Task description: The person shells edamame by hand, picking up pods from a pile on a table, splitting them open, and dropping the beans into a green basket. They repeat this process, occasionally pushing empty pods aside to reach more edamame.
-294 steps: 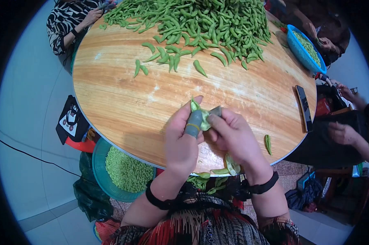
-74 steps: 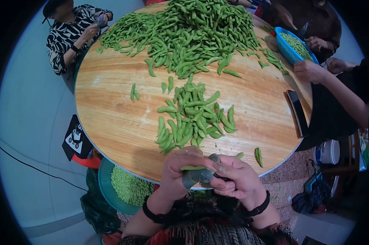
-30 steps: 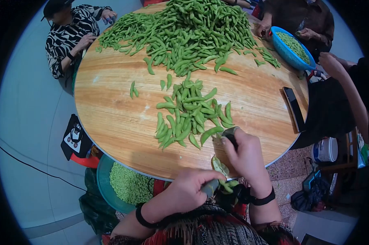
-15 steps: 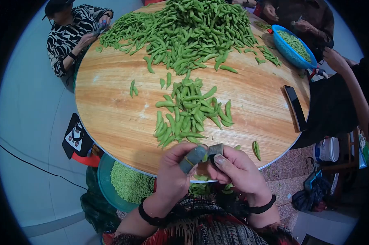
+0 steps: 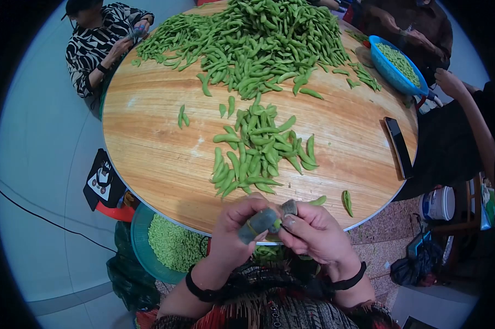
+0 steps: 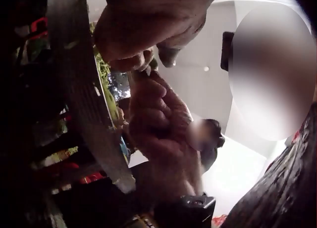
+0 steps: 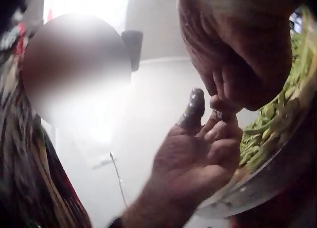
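Observation:
In the head view my left hand [image 5: 231, 230] and right hand [image 5: 321, 233] meet at the table's near edge. Between their fingertips shows a bit of a green soybean pod [image 5: 277, 223], pinched from both sides and mostly hidden. A grey sleeve [image 5: 257, 225] with a yellow band covers my left thumb; a dark grey cover [image 5: 289, 207] sits on a right finger. The right wrist view shows the left hand [image 7: 198, 156] from below, its fingertips against the right hand's. Just beyond the hands lies a small pile of whole pods [image 5: 258, 148].
A large heap of pods [image 5: 269, 38] covers the far side of the round wooden table [image 5: 154, 148]. A phone [image 5: 399, 148] lies at the right edge. Below left stands a teal basin [image 5: 140, 241] of shelled beans; a blue basket [image 5: 387, 68] is far right. Other people sit around.
A small pile of pods has come nearer since the earliest frame. One second ago my hands were apart, the right holding a pod by the pile; now they are together around a pod.

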